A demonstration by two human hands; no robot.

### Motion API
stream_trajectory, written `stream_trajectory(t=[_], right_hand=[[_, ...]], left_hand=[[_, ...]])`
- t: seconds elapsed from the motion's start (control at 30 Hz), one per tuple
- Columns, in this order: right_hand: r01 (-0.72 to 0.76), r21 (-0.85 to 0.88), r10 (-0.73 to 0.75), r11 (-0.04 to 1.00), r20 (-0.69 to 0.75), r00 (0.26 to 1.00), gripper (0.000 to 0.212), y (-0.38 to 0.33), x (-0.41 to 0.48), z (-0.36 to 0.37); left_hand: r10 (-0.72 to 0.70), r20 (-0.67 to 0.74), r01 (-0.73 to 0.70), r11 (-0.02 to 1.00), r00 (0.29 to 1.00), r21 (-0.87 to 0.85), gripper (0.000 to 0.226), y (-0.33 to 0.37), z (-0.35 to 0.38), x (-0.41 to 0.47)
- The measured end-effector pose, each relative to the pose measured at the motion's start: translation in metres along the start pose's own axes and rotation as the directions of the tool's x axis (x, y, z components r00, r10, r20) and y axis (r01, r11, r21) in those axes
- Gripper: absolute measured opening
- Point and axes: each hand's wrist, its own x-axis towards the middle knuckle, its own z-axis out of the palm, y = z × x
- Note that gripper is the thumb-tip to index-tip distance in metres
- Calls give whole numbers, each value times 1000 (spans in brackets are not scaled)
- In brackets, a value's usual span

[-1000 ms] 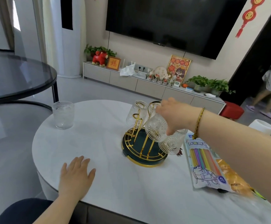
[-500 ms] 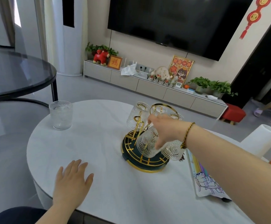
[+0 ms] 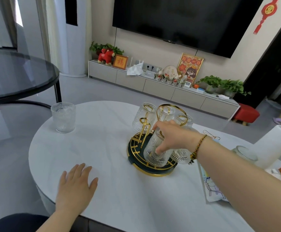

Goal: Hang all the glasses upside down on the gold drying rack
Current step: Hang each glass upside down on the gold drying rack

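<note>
Living room, white oval worktop. Right hand w/ grip clenched round a ribbed glass, tilted mouth-down over the gold drying rack. One upright glass sits well left, nearer the left hand, which lies flat, released, holding nothing.

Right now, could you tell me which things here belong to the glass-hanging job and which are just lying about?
Job: gold drying rack; glass in the right hand; glasses already hung; upright glass left on the table.
Lying about: printed packet; white paper roll; glass jar.
</note>
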Motion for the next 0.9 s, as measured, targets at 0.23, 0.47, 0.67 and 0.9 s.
stream_trajectory(t=[0.23, 0.47, 0.67, 0.9], right_hand=[[47, 68, -44, 997, -47, 998, 86, 3, -5, 5], [108, 83, -96, 991, -135, 986, 74, 2, -15, 3], [264, -137, -298, 955, -420, 857, 39, -20, -26, 0], [389, -35, -379, 921, -320, 868, 33, -66, 16, 49]], left_hand=[[5, -6, -5, 1000, 1000, -13, 50, 1, 1, 0], [10, 21, -10, 1000, 1000, -28, 50, -1, 0, 3], [-35, -10, 34, 989, 999, -145, 42, -19, -17, 19], [-176, -60, 163, 972, 983, -169, 49, -72, -37, 56]])
